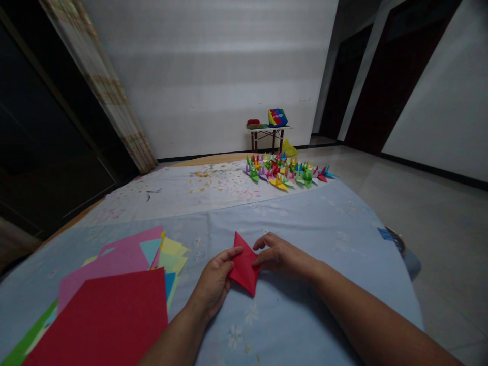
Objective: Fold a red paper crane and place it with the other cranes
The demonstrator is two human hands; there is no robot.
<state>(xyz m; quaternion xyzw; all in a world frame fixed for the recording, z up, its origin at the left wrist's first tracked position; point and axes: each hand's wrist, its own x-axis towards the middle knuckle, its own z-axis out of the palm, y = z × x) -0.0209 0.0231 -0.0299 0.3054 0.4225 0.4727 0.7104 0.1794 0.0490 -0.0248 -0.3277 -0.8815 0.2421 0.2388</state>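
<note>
Head view: folded red paper (244,265) on the pale blue sheet (305,305), pinched at its left edge by left hand (214,282) and its right by right hand (280,256), best creased flat, edges aligned; folds underneath hidden, far paper cranes (285,173) indistinct.

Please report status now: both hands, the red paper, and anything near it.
Left hand and right hand both pinching folded red paper on blue sheet. Stack of coloured paper left. Finished cranes far ahead.
</note>
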